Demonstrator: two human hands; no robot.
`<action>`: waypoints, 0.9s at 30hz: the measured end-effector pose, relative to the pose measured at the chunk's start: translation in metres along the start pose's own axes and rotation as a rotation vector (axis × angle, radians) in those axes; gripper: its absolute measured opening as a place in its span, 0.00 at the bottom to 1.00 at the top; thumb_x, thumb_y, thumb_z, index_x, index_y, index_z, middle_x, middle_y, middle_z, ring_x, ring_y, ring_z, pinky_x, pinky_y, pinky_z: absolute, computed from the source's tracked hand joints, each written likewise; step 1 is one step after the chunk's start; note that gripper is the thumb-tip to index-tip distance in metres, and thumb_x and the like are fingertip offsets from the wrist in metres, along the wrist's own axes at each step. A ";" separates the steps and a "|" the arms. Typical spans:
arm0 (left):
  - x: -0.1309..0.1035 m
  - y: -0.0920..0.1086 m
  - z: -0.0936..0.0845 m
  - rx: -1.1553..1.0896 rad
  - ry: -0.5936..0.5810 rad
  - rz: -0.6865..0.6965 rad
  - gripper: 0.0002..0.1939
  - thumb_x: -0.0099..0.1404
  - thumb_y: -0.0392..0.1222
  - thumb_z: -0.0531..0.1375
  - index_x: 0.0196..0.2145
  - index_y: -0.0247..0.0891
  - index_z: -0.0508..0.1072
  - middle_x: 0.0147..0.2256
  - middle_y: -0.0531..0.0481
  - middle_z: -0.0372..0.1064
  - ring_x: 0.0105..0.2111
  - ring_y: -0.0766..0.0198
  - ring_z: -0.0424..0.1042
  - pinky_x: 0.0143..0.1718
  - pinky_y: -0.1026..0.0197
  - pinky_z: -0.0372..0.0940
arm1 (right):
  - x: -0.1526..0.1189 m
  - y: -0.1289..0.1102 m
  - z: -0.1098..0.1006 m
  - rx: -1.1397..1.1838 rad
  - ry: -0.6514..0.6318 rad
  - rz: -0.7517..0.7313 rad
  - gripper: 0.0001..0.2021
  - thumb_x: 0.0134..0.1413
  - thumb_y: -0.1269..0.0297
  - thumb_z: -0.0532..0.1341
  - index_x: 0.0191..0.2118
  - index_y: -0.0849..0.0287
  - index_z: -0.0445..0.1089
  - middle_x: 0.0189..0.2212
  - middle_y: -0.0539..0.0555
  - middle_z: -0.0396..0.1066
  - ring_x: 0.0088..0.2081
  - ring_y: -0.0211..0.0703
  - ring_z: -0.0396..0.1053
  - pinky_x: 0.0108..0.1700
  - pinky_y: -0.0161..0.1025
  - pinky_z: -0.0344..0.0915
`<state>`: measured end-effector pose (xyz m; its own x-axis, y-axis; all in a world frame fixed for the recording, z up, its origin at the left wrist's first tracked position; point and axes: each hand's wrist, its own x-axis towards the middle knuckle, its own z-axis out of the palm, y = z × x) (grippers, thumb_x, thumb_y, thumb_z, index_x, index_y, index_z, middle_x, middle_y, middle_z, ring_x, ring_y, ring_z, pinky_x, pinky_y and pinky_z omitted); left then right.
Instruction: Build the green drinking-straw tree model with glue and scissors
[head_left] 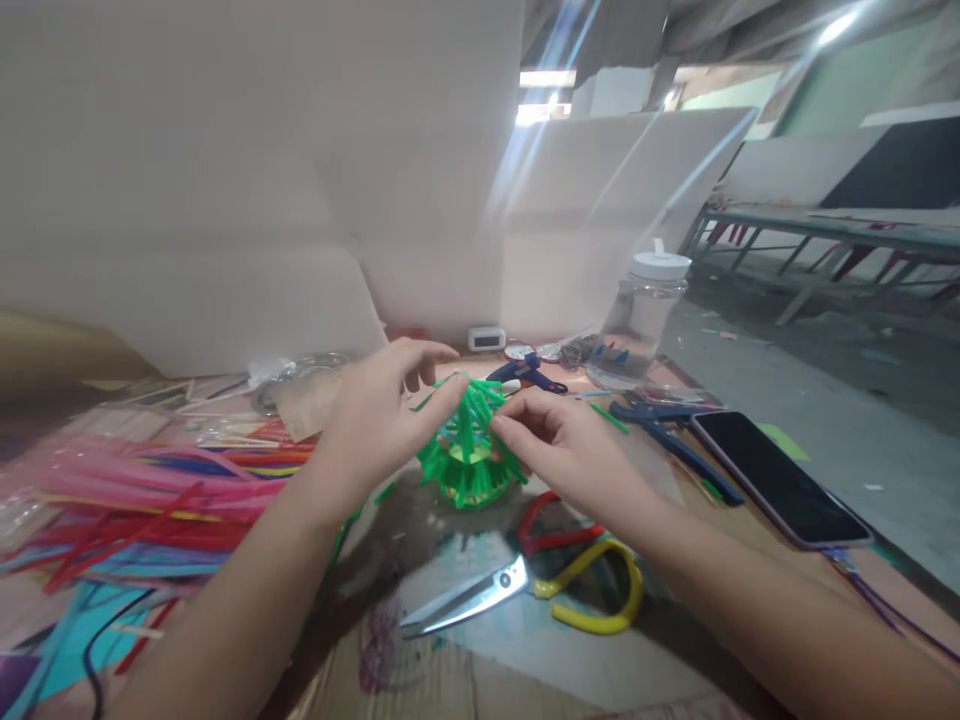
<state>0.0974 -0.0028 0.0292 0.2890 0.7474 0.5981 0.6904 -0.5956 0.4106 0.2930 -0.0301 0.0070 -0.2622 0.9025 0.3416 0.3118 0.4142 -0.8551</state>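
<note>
A small green craft piece [471,470] stands on the worktable, built of thin green sticks or strips in a cage shape with a flared ring at its base. My left hand [390,410] arches over its upper left side, fingers apart and the thumb at the top of the piece. On the other side my right hand [551,435] has thumb and index finger pinched together at the green sticks; the fingers partly hide what they grip. In front lie open scissors [517,580] with one red and one yellow handle, blades pointing left.
Colourful strips [165,490] are heaped at left. Blue-handled pliers [667,440] and a phone [780,478] with a cable lie at right. Behind stand a clear lidded jar [651,310], a blue tool [529,372] and a small white display [486,338], before pale boards [435,270].
</note>
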 end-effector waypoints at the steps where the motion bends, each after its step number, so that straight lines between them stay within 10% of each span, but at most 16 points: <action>1: 0.001 0.000 0.003 0.008 -0.018 -0.013 0.15 0.66 0.48 0.57 0.44 0.37 0.74 0.32 0.51 0.68 0.33 0.62 0.67 0.34 0.60 0.60 | 0.001 0.000 0.001 -0.009 0.005 -0.001 0.08 0.57 0.66 0.58 0.28 0.60 0.68 0.22 0.48 0.66 0.24 0.34 0.62 0.26 0.32 0.59; 27: 0.002 -0.001 0.003 -0.083 -0.085 -0.057 0.12 0.65 0.46 0.58 0.40 0.40 0.78 0.32 0.53 0.76 0.32 0.63 0.71 0.32 0.63 0.62 | 0.003 -0.002 0.009 -0.489 -0.011 -0.139 0.09 0.60 0.68 0.57 0.29 0.59 0.69 0.23 0.48 0.68 0.26 0.36 0.63 0.30 0.35 0.51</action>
<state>0.0991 0.0004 0.0275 0.3082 0.8012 0.5129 0.6514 -0.5707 0.5000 0.2829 -0.0291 0.0066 -0.3399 0.8350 0.4327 0.6637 0.5389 -0.5187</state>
